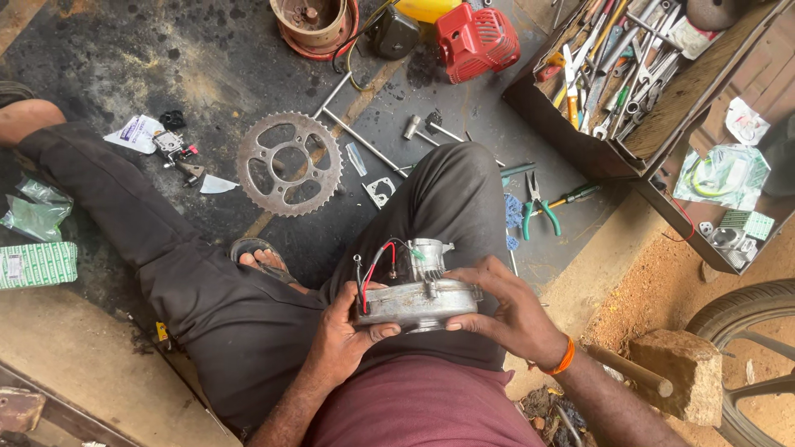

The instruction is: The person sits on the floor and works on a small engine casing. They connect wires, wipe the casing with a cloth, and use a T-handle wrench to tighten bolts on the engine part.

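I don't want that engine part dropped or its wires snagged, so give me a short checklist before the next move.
1. Left hand grips the grey metal housing at its left end: ok.
2. Right hand holds its right end, fingers under the rim: ok.
3. Housing is over the lap, not the floor: ok.
4. Red and black wires are free of both hands: cannot tell.
5. Green-handled pliers lie nearby on the floor: ok.
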A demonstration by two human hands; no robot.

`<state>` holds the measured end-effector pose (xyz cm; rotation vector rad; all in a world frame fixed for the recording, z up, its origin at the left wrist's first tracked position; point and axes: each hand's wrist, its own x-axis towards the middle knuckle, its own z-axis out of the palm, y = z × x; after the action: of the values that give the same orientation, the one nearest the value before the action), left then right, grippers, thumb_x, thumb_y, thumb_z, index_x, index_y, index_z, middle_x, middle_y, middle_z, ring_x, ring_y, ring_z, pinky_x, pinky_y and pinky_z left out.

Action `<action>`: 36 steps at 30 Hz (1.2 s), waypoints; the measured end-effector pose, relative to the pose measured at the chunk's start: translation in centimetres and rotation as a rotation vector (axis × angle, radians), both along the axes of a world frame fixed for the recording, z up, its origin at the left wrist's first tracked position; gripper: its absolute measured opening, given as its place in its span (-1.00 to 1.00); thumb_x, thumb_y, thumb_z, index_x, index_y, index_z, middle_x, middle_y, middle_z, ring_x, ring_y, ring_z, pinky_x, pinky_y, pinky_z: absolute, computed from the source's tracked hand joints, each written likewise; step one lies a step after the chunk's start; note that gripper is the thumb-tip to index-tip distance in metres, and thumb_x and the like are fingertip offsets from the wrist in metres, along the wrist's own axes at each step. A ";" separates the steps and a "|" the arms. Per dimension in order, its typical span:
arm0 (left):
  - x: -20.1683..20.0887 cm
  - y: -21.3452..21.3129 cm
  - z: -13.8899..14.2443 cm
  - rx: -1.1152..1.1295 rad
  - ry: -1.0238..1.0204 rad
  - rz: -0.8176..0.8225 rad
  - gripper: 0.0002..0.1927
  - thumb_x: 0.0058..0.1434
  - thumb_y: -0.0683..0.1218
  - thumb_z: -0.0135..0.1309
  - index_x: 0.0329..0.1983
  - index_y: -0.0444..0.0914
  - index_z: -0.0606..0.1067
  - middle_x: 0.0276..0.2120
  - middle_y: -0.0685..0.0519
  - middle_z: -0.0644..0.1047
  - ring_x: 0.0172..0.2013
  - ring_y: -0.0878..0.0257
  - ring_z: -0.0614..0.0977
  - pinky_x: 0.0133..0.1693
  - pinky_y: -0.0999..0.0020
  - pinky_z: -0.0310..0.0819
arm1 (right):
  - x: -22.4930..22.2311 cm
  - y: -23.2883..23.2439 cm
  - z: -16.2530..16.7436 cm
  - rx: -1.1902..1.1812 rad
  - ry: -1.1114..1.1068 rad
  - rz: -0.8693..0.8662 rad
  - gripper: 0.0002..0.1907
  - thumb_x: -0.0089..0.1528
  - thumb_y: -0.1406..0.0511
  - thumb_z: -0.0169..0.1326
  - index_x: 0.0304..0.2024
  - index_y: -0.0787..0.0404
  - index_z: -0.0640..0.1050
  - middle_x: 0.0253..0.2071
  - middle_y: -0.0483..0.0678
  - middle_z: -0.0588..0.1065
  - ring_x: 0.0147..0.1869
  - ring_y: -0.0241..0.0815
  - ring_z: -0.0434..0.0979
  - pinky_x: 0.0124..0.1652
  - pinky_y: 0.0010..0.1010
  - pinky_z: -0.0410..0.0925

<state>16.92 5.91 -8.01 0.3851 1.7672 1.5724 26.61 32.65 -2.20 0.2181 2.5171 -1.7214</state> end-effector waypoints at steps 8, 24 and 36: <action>0.0 -0.2 -0.2 0.012 -0.062 0.024 -0.42 0.09 0.04 0.34 0.09 -0.25 0.40 -0.08 0.02 0.62 0.00 0.27 0.66 0.05 0.29 0.61 | 1.0 -0.1 -2.2 -0.066 -0.136 -0.047 -0.26 0.01 0.11 0.38 0.22 0.22 0.54 -0.10 -0.08 0.49 0.07 -0.18 0.51 0.08 -0.28 0.41; -3.9 4.1 6.6 -0.232 0.082 0.320 -0.36 0.20 0.36 0.10 -0.09 -0.30 0.54 -0.33 -0.02 0.63 -0.28 0.22 0.65 -0.20 0.26 0.54 | -4.0 -0.3 -0.8 -0.216 -0.251 -0.252 -0.55 0.40 0.06 0.05 -0.09 0.37 0.56 -0.32 -0.14 0.47 -0.20 -0.32 0.41 -0.21 -0.42 0.32; -17.4 1.0 4.3 -0.209 0.115 0.638 -0.36 0.21 0.37 0.16 -0.37 -0.34 0.55 -0.50 0.03 0.52 -0.43 0.24 0.50 -0.39 0.24 0.41 | -23.4 -5.0 -2.4 -0.272 -0.178 -0.187 -0.35 0.34 -0.09 0.04 -0.10 0.43 0.63 -0.30 -0.10 0.57 -0.28 -0.37 0.48 -0.26 -0.53 0.36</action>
<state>-0.48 6.95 -3.75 -0.2220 2.2604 1.7773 3.21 27.61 -4.57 0.5731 2.1702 -1.9886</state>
